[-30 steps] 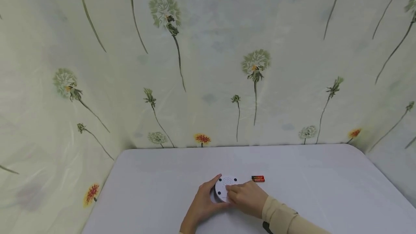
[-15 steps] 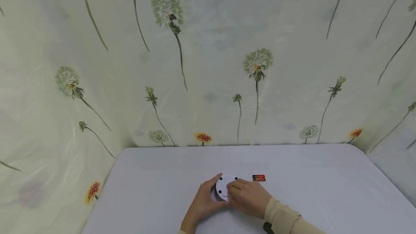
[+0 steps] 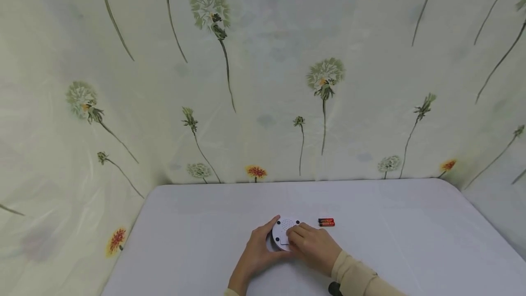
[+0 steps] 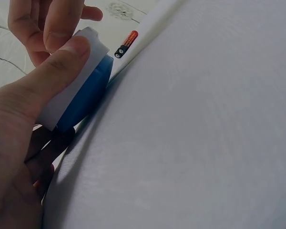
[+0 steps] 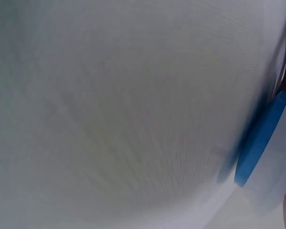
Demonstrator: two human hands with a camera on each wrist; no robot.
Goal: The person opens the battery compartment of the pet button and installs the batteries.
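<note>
A small round device (image 3: 281,233) has a white face with speaker-like holes and black feet turned up, and its other side is blue in both wrist views. My left hand (image 3: 258,251) grips its rim, thumb on the near side and fingers around the far left. The curled fingers of my right hand (image 3: 314,246) touch the white face, over a thin straight seam, and hide its right part. Whether they pinch a part there I cannot tell. The right wrist view catches the device's blue edge (image 5: 260,138) at the far right. Two red-and-black batteries (image 3: 326,222) lie beyond my right hand.
A white-covered table (image 3: 197,232) spreads under both hands, its far edge meeting a curtain (image 3: 263,81) printed with dandelions. A dark object (image 3: 334,288) shows beneath my right sleeve at the bottom of the head view.
The straight seam on the white face shows more clearly beside my right fingers, which have shifted slightly. My left hand keeps its grip on the device. The batteries stay put.
</note>
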